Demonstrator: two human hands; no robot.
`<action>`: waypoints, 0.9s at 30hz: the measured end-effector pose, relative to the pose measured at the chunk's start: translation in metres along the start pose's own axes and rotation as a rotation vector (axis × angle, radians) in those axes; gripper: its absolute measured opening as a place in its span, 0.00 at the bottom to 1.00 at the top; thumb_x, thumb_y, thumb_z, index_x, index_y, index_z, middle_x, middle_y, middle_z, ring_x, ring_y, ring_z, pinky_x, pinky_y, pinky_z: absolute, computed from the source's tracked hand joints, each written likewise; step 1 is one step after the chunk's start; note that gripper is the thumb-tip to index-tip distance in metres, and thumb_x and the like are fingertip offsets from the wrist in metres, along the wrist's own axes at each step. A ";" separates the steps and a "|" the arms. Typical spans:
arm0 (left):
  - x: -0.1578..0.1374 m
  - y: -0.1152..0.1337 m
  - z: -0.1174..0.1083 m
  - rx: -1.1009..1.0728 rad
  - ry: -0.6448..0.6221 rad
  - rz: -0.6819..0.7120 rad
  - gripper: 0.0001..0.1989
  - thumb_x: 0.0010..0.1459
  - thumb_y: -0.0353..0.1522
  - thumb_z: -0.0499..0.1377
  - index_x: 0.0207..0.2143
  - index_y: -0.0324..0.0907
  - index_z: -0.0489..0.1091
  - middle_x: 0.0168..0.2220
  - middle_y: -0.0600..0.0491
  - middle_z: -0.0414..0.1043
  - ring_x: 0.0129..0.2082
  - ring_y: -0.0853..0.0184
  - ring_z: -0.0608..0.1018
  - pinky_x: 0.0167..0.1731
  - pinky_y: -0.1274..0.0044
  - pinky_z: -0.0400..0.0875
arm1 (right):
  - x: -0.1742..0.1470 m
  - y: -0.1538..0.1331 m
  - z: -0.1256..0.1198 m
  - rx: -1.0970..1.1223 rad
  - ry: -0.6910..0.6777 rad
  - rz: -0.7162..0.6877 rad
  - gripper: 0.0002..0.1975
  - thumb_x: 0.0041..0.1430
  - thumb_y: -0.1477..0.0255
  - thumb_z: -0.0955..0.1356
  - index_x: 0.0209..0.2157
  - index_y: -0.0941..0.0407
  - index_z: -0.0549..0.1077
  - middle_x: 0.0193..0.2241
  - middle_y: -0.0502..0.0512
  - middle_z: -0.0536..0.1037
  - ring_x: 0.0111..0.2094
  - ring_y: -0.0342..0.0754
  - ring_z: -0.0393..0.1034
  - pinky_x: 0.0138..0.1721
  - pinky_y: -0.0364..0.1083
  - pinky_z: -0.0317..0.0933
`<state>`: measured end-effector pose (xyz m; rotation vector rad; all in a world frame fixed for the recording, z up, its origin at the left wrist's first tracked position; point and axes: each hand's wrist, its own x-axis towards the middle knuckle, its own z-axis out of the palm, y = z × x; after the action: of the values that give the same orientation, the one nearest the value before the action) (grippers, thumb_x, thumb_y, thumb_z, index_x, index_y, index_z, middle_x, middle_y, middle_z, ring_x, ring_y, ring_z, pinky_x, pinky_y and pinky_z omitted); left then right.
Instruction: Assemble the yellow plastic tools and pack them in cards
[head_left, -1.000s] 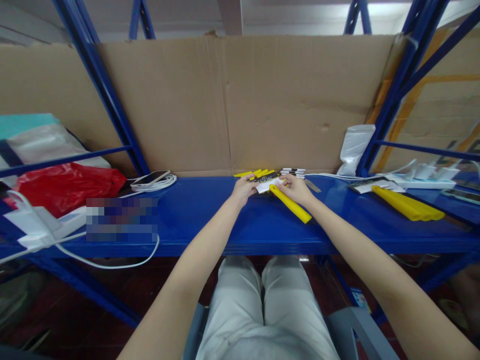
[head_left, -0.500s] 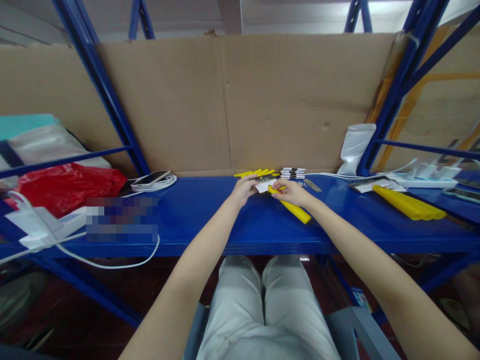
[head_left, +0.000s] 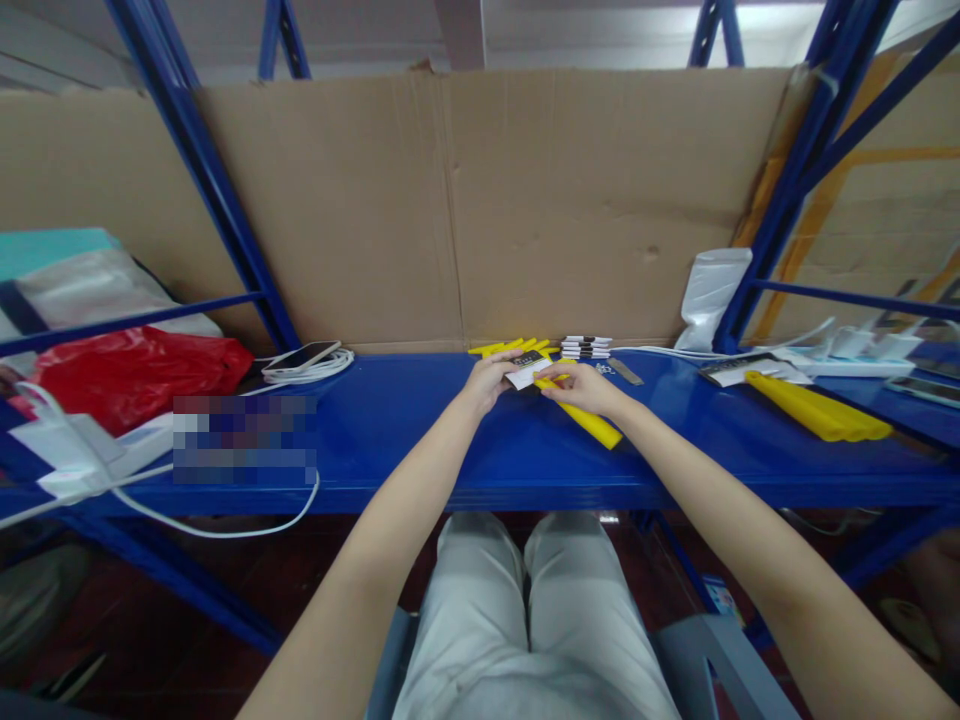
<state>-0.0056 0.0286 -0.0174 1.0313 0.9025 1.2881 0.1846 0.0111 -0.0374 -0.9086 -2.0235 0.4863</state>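
Observation:
My left hand (head_left: 489, 384) is closed on the left side of a small black-and-white card (head_left: 523, 373), held just above the blue table. The fingers of my right hand (head_left: 576, 384) are pinched at the card's right edge, around the narrow end of a long yellow plastic piece (head_left: 592, 424). Its wider end slants toward me beneath that hand. Behind the card lie several slim yellow pieces (head_left: 517, 345), side by side. A small stack of white packets with black bands (head_left: 586, 347) sits to their right. Near my right hand are tiny pale bits (head_left: 604, 369) and a flat grey strip (head_left: 625, 371).
More yellow pieces (head_left: 817, 408) lie nested at right, beside a printed packet (head_left: 750, 369) and a power strip (head_left: 855, 362). On the left are a phone (head_left: 301, 355), coiled white cable, a red bag (head_left: 142, 375) and a charger. Cardboard (head_left: 555, 210) walls the table's back.
The yellow end between my right fingers has shifted slightly, and more of the card's white part shows. Both arms stay nearly in place.

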 end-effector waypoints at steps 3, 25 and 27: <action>0.002 -0.001 -0.001 0.007 0.024 -0.008 0.20 0.44 0.16 0.59 0.39 0.36 0.80 0.39 0.41 0.82 0.45 0.53 0.82 0.49 0.62 0.76 | 0.000 -0.002 -0.002 -0.062 -0.044 -0.015 0.15 0.54 0.69 0.72 0.44 0.53 0.83 0.38 0.56 0.83 0.36 0.50 0.75 0.44 0.51 0.68; -0.003 0.005 0.002 0.004 0.076 -0.003 0.11 0.44 0.18 0.59 0.29 0.35 0.79 0.36 0.45 0.82 0.35 0.62 0.81 0.39 0.71 0.77 | -0.007 -0.020 -0.004 -0.734 -0.202 -0.181 0.25 0.65 0.78 0.63 0.62 0.52 0.71 0.55 0.65 0.75 0.51 0.54 0.75 0.52 0.53 0.69; -0.002 0.005 0.002 -0.051 0.084 0.006 0.08 0.46 0.20 0.59 0.26 0.36 0.78 0.33 0.46 0.81 0.32 0.64 0.80 0.36 0.73 0.76 | -0.008 -0.021 -0.003 -0.760 -0.190 -0.196 0.25 0.66 0.79 0.62 0.60 0.51 0.73 0.56 0.65 0.74 0.51 0.54 0.75 0.53 0.54 0.68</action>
<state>-0.0052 0.0266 -0.0120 0.9465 0.9265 1.3610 0.1816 -0.0082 -0.0268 -1.1051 -2.4866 -0.3551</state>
